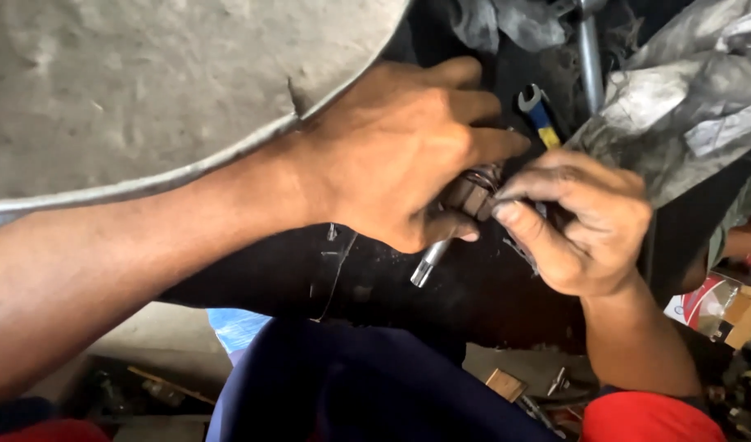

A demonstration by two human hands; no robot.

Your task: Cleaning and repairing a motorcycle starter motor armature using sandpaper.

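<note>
Metal shaft, short and silver with a splined tip, pokes out from between two bare hands at the centre of the head view, its free end angled toward seven o'clock. Both hands close around a small greasy brown-and-steel part from which the shaft seems to extend; how the two pieces join is hidden by the fingers. The left hand reaches in from nine o'clock along a long bare forearm and wraps over the part from above, thumb tucked beneath, clenched on it. The right hand, smeared with grime, comes up from five o'clock and pinches the same part with thumb and forefinger, its other fingers curled. Behind the hands lies a black, oil-stained surface. At twelve o'clock from the part rests a spanner with a blue-and-yellow handle, just beside a bright metal tube. Crumpled grey sheeting fills the two o'clock corner, and a pale curved panel covers the ten o'clock corner. Dark blue trousers show at six o'clock.
</note>
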